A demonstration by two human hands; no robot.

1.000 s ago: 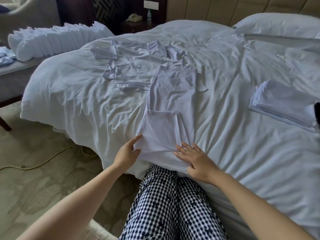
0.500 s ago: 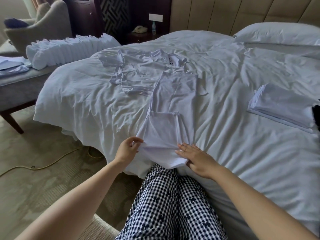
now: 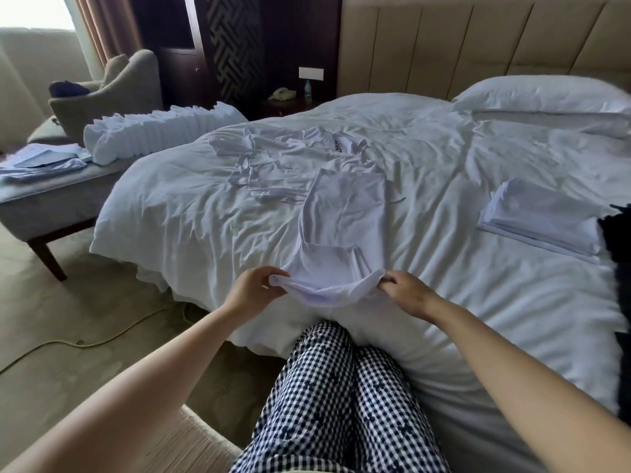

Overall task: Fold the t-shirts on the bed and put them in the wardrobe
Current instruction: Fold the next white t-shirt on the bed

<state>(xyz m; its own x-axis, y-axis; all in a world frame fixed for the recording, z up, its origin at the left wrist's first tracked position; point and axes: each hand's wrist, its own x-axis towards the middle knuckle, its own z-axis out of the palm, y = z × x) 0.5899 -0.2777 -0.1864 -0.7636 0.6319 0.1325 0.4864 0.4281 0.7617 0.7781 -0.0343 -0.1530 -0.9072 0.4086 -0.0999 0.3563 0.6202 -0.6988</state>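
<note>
A white t-shirt [image 3: 345, 213], folded into a long narrow strip, lies on the bed [image 3: 478, 302] pointing away from me. My left hand [image 3: 252, 288] pinches its near left corner and my right hand [image 3: 406, 290] pinches its near right corner. The near hem is lifted off the sheet between them. Behind it lies a spread, rumpled white t-shirt [image 3: 286, 165] with dark lettering at the collar. A stack of folded white t-shirts [image 3: 543, 216] sits on the bed to the right.
A bench [image 3: 51, 196] left of the bed carries a row of folded white cloths [image 3: 153, 129] and pale blue garments [image 3: 37, 162]. An armchair [image 3: 112, 87] and dark cabinet stand behind. A yellow cable [image 3: 68, 343] runs over the carpet. Pillows [image 3: 546, 100] lie at the headboard.
Both hands went from resting flat on the near hem to pinching its corners and lifting the hem. The view has tilted up, showing more of the room.
</note>
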